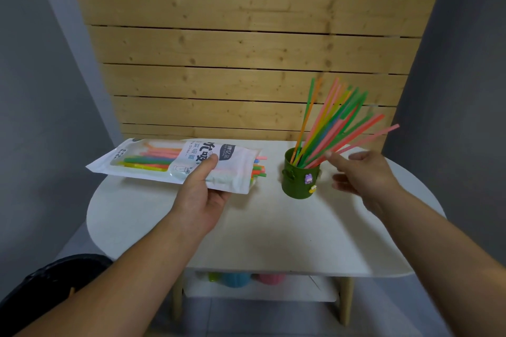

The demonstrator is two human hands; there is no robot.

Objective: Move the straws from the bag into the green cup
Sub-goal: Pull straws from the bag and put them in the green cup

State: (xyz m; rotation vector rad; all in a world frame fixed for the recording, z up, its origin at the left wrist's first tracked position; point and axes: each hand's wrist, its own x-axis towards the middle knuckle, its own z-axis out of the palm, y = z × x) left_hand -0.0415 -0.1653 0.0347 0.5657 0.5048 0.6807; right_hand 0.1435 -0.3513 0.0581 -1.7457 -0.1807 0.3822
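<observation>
A white plastic bag [153, 161] with printed text lies tilted over the left of the table, and my left hand [201, 194] grips its near edge, thumb on top. Coloured straws [258, 168] poke out of the bag's open right end. The green cup [299, 182], decorated with small stickers, stands right of centre and holds several coloured straws [336, 120] fanned up and to the right. My right hand [364, 172] hovers just right of the cup with fingers apart, its fingertip touching the lowest pink straws.
The white oval table [273, 232] stands against a wooden slat wall [246, 49]. A lower shelf under the table holds blue, pink and green cups [241, 279]. A dark object [46, 282] sits at the lower left.
</observation>
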